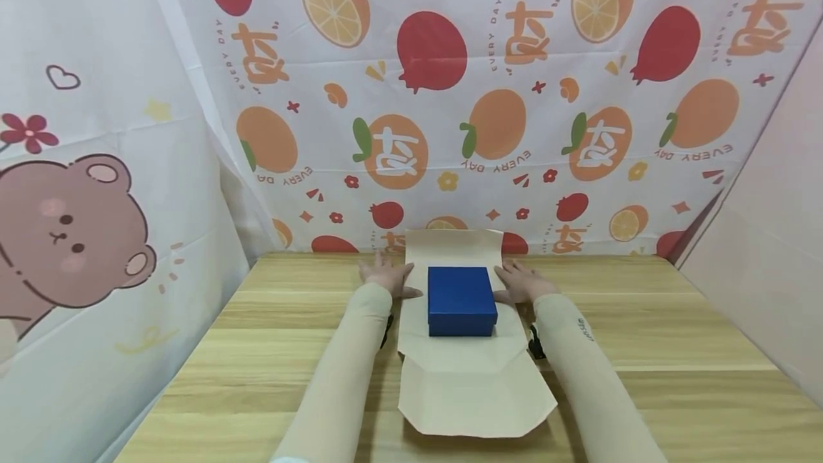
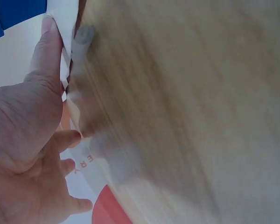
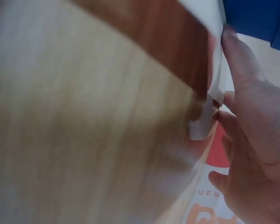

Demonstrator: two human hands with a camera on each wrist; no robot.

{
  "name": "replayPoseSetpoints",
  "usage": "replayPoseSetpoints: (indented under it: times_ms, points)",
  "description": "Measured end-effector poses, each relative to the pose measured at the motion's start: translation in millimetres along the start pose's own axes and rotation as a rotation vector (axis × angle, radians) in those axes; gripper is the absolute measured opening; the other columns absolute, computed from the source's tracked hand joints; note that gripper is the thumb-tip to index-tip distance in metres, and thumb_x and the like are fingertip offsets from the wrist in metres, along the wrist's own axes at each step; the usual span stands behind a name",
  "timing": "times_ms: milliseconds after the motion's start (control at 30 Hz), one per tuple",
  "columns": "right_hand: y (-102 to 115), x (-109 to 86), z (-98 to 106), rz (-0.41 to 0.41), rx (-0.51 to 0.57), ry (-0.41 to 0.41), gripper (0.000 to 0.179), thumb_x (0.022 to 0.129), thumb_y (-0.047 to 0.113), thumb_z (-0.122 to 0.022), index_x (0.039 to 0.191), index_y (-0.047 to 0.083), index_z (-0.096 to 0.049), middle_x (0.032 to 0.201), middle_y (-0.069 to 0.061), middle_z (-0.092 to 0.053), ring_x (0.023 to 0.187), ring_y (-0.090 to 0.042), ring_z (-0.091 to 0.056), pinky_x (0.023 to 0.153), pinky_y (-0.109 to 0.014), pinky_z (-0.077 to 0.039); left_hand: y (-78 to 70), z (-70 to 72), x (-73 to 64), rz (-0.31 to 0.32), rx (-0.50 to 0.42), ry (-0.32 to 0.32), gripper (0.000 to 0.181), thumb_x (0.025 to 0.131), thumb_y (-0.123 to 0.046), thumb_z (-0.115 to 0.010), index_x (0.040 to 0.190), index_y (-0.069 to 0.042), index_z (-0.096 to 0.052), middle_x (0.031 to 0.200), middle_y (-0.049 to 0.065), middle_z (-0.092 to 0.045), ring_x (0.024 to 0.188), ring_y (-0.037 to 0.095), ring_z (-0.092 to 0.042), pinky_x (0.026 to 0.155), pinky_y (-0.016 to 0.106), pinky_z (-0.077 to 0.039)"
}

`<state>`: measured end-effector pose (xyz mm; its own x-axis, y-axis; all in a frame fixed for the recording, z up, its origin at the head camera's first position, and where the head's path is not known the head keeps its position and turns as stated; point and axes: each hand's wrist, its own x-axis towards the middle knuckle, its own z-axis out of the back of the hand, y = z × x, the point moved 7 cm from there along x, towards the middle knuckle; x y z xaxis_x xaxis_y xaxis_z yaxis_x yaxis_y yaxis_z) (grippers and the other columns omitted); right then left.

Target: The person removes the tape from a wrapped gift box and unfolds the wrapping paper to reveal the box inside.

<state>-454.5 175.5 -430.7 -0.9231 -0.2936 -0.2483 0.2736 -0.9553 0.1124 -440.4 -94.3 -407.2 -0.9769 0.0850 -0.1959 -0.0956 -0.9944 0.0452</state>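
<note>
A blue lidded box [image 1: 461, 295] sits on an unfolded cream cardboard sheet [image 1: 472, 395], on its middle panel. At the sheet's left edge is my left hand [image 1: 384, 277], fingers spread, the thumb [image 2: 49, 53] lying along the cardboard beside the box. My right hand [image 1: 526, 283] is at the opposite edge with its fingers reaching toward the sheet. In the right wrist view its thumb [image 3: 240, 58] touches the cardboard close to the blue box [image 3: 256, 18]. Small tabs show along both sheet edges. The box's underside is hidden.
The cardboard lies on a wood-grain table [image 1: 276, 363]. Behind it hangs a white curtain [image 1: 546, 198] printed with fruit, which the sheet's far flap [image 1: 453, 245] reaches. A bear-print curtain [image 1: 71, 234] hangs on the left, and a pale wall [image 1: 771, 234] stands on the right.
</note>
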Motion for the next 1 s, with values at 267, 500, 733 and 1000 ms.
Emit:
replayPoseSetpoints:
  times_ms: [267, 500, 733, 1000]
  points:
    - [-9, -3.3, -2, -0.066, 0.032, -0.01, 0.08, 0.096, 0.052, -0.052, 0.156, 0.012, -0.018, 0.162, -0.022, -0.012, 0.15, -0.044, 0.0, 0.116, -0.067, -0.01, -1.3, 2.5, -3.7, 0.062, -0.003, -0.004, 0.084, 0.082, -0.074, -0.054, 0.153, -0.04, -0.025, 0.163, 0.016, -0.014, 0.151, 0.042, -0.003, 0.113, 0.071, -0.01]
    - [-11, 0.0, -3, -0.109, 0.023, -0.026, 0.085, 0.094, 0.057, -0.052, 0.157, 0.012, -0.018, 0.162, -0.021, -0.013, 0.15, -0.042, 0.0, 0.117, -0.066, -0.01, 2.8, -1.7, 6.9, 0.105, 0.009, 0.003, 0.087, 0.078, -0.075, -0.059, 0.152, -0.038, -0.03, 0.163, 0.017, -0.016, 0.15, 0.044, -0.006, 0.112, 0.072, -0.012]
    - [-12, -2.4, -4, -0.091, 0.056, 0.007, 0.087, 0.093, 0.058, -0.052, 0.157, 0.012, -0.015, 0.162, -0.022, -0.01, 0.15, -0.043, 0.0, 0.116, -0.067, -0.009, 2.9, -0.3, 0.1, 0.078, -0.022, 0.0, 0.087, 0.079, -0.075, -0.057, 0.152, -0.038, -0.028, 0.163, 0.019, -0.015, 0.15, 0.045, -0.003, 0.112, 0.073, -0.011]
    - [-20, -11.4, -4, -0.037, 0.136, -0.01, 0.089, 0.09, 0.059, -0.056, 0.156, 0.01, -0.021, 0.16, -0.027, -0.014, 0.148, -0.048, -0.005, 0.113, -0.07, -0.012, 8.3, -11.1, 14.2, 0.01, -0.01, -0.041, 0.078, 0.081, -0.074, -0.056, 0.146, -0.033, -0.042, 0.162, 0.018, -0.019, 0.15, 0.043, -0.011, 0.109, 0.072, -0.02]
